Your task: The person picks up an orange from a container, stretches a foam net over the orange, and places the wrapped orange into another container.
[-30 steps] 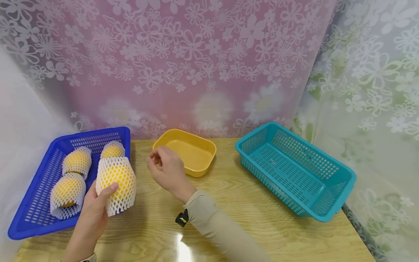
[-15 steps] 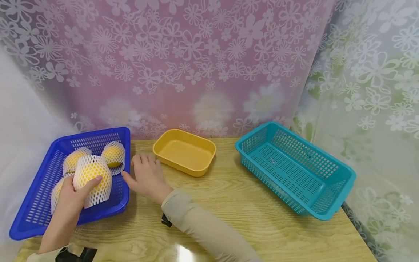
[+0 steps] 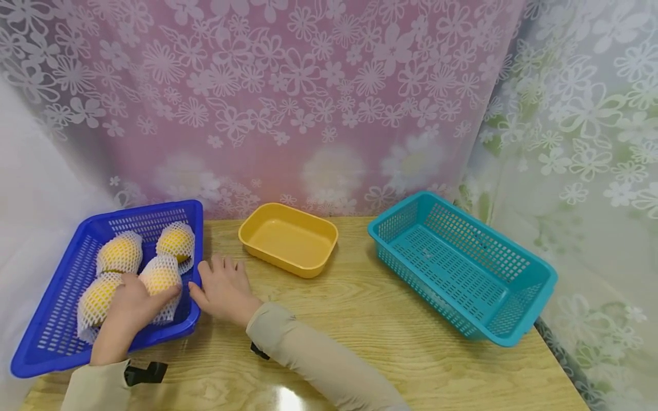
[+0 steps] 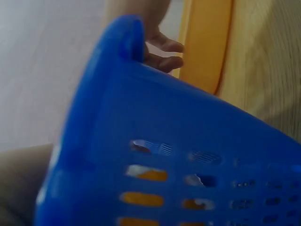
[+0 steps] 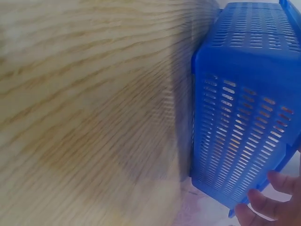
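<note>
Inside the blue basket point(image 3: 56, 308) at the left, my left hand point(image 3: 128, 305) holds a yellow fruit in a white foam net point(image 3: 160, 279), thumb across its near side. Its other fingers are largely hidden between this fruit and the neighbouring ones. Another netted fruit point(image 3: 97, 299) lies just left of the hand, with two more behind, one at back left point(image 3: 120, 251) and one at back right point(image 3: 176, 240). My right hand point(image 3: 226, 291) is at the basket's right rim, its thumb right at the edge. In the right wrist view its fingers point(image 5: 263, 203) are spread beside the rim.
A yellow tray point(image 3: 288, 260) stands at the back middle of the wooden table point(image 3: 329, 325). Farther right is a teal basket point(image 3: 452, 274), set at an angle. Patterned curtains point(image 3: 308, 85) hang behind and to the right.
My left hand has moved left and lowered the netted fruit into the blue basket beside the others. My right hand has come from before the yellow tray to the basket's right rim, its fingers uncurling.
</note>
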